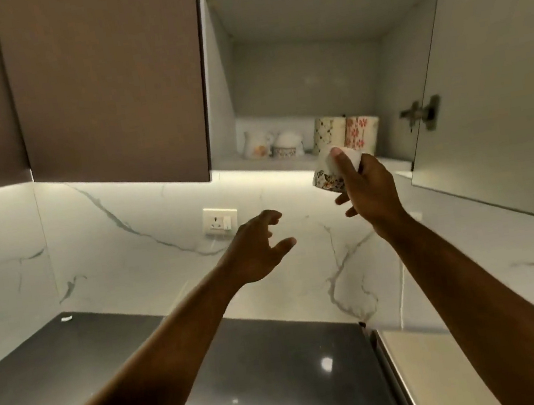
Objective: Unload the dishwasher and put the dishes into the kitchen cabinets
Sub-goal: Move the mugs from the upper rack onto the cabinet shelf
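Open cabinet (pixel 303 77) overhead: our right hand (pixel 365 188) grips a floral cup (pixel 326 173), left hand (pixel 255 248) loose and empty, and the shelf lip (pixel 270 164) may clip it

The open cabinet (pixel 305 70) at one o'clock has room above its mugs (pixel 345 133); the open door (pixel 497 67) crowds three o'clock, a closed cabinet (pixel 105 87) blocks eleven.

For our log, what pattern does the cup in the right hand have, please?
White cup, floral band at its rim; head view.
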Action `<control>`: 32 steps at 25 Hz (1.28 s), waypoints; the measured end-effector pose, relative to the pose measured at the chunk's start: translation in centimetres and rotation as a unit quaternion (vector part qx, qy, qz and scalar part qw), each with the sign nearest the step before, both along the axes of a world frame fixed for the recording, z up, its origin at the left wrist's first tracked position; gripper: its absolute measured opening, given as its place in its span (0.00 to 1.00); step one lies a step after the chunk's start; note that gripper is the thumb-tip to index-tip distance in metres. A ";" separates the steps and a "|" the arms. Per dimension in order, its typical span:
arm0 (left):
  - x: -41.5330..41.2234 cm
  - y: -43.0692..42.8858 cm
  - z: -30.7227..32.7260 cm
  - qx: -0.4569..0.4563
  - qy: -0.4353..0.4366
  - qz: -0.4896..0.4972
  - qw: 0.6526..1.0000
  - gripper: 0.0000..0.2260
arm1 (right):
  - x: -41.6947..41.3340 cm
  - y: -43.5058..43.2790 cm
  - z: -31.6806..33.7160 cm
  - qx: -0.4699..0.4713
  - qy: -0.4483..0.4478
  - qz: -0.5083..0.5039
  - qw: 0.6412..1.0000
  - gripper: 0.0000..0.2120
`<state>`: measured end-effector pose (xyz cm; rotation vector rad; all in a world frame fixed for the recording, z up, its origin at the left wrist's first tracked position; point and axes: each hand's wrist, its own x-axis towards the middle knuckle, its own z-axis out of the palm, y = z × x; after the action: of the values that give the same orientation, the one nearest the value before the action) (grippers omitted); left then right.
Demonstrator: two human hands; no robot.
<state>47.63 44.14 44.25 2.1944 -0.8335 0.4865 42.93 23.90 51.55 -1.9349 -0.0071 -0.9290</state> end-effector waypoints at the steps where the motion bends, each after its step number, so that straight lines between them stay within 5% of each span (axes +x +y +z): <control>1: 0.6 -0.5 1.3 -0.008 -0.011 0.002 1.000 0.26 | 1.5 -0.9 1.8 -0.018 -0.013 -0.007 1.000 0.32; 6: 2.5 -2.3 3.6 0.000 -0.072 -0.001 0.997 0.24 | 8.8 -5.1 6.7 -0.075 0.010 -0.047 0.996 0.33; 13: 5.9 -2.9 5.0 0.010 -0.079 0.028 0.996 0.23 | 15.3 -8.4 5.4 -0.119 0.080 -0.075 0.987 0.57; 22: 7.0 -6.1 6.4 0.011 -0.094 0.023 0.995 0.25 | 17.5 -8.9 6.6 -0.177 0.114 -0.116 0.971 0.35; 26: 6.6 -6.8 6.3 0.018 -0.087 0.017 0.996 0.25 | 16.6 -8.6 6.4 -0.180 0.125 -0.118 0.968 0.37; 30: 6.1 -6.7 6.3 0.005 -0.091 0.014 0.996 0.24 | 15.1 -8.4 3.9 -0.172 0.068 -0.129 0.974 0.57; 32: 5.7 -6.9 6.0 -0.002 -0.092 0.004 0.996 0.24 | 11.9 -7.0 2.8 -0.214 0.050 -0.144 0.965 0.49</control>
<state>53.35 37.25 50.22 2.1736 -0.9186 0.7017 54.82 16.88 54.33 -2.4304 0.1473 -1.0839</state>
